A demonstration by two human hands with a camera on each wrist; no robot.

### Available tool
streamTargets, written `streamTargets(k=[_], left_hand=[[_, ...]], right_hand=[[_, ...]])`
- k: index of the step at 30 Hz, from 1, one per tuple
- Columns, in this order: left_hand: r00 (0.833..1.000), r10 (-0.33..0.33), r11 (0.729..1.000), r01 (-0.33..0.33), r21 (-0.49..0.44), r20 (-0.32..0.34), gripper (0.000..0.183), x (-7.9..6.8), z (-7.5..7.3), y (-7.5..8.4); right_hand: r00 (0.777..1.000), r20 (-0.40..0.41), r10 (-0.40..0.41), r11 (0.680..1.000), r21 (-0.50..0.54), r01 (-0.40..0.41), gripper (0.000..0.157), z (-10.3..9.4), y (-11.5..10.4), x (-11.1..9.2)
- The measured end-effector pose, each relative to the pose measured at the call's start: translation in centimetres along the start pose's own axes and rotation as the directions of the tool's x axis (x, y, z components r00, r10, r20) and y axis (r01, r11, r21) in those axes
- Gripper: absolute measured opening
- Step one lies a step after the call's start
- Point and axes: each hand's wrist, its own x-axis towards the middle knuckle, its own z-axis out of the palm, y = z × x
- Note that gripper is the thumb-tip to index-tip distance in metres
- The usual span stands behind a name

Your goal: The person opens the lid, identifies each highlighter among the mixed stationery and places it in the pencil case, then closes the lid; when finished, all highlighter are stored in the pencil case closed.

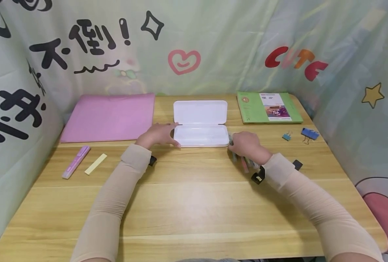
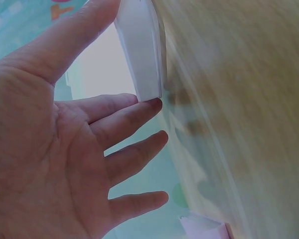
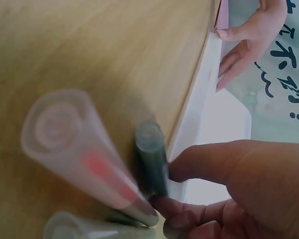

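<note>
White case: lies open near the far middle of the wooden table (image 1: pixel 194 211), a shallow oblong tray (image 1: pixel 200 136) with rounded corners, its inside glossy and pale.
Lid: the case's lid (image 1: pixel 200 112) is hinged along the back edge and tipped up and back, plain white, much the same outline as the tray.
Left hand: the left hand (image 1: pixel 159 134) is at the case's left end, fingers spread and fairly straight, thumb and fingertips touching it.
Right hand: the right hand (image 1: pixel 247 145), well apart from the left, pinches a dark green pen (image 3: pixel 153 159) between thumb and finger, just beside the case's right end.
Green pen: a slim, rounded cylinder with a greyish, translucent-looking end, blurred.
Clear-bodied pen: beside it, a thicker-looking clear-bodied pen (image 3: pixel 79 144) shows red through a whitish barrel; its round end faces the camera.
Third pen: a pale, see-through third pen (image 3: pixel 70 229) is partly cut off by the right wrist view's lower edge.
</note>
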Motion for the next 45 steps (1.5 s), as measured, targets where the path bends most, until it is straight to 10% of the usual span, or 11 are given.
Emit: streamTargets(k=[9,18,29,45], left_hand=[[1.000,0.010,1.000,-0.010,-0.011,0.001,0.097,0.1,0.1,-0.1],[1.000,0.008,1.000,-0.008,-0.003,-0.008,0.096,-0.2,-0.1,-0.2],[1.000,-0.003,1.000,0.003,-0.022,0.001,0.095,-0.3,-0.2,0.1],[1.000,-0.014,1.000,0.014,-0.007,0.002,0.097,0.0,0.0,0.0]], right_hand=[[0.997,-0.039,0.060,0.996,0.073,-0.057,0.030,-0.4,-0.1,0.0],[0.985,-0.167,-0.045,0.996,0.071,0.058,0.019,-1.5,-1.4,1.5],[0.842,-0.382,-0.381,0.924,-0.190,0.332,0.013,-1.1,-5.0,5.2],[0.843,-0.315,-0.437,0.899,-0.192,0.394,0.013,0.3,-5.6,6.6]])
